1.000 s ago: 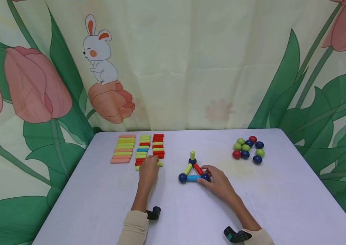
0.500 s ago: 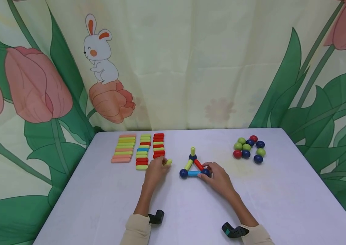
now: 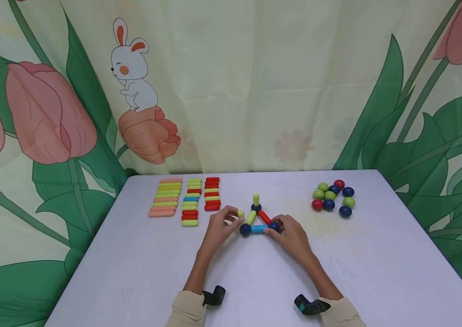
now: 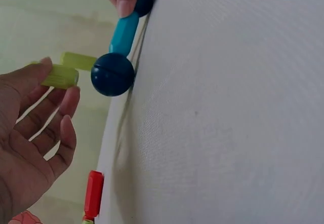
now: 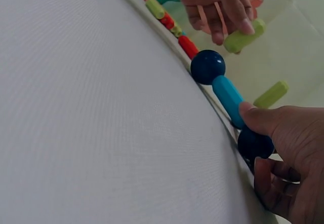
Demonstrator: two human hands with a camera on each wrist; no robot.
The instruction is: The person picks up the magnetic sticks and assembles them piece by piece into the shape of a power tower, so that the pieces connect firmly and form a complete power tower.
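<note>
My left hand (image 3: pixel 218 228) pinches a short yellow-green rod (image 4: pixel 62 77) between thumb and fingers. It holds the rod upright just above the left dark blue ball (image 4: pixel 112 74) of a triangle on the table. Three rods form the triangle's sides: a light blue one (image 3: pixel 259 229) in front, a red one (image 3: pixel 264 216) and a yellow-green one (image 3: pixel 251 217). Another yellow-green rod (image 3: pixel 256 199) stands upright on the far dark blue ball (image 3: pixel 256 208). Around the right corner ball (image 5: pixel 254 143) my right hand (image 3: pixel 294 238) curls its fingers, with the thumb at the light blue rod's end.
To the left lie rows of coloured rods (image 3: pixel 190 212), including longer orange and yellow-green ones (image 3: pixel 164 204). Several loose red, green and dark blue balls (image 3: pixel 329 205) sit at the back right of the white table (image 3: pixel 378 263). A printed curtain (image 3: pixel 231 91) hangs behind.
The left hand has picked up a yellow-green rod from the rod rows, brought it rightward to the triangle's left ball and turned it upright. The right hand keeps its grip on the right ball.
</note>
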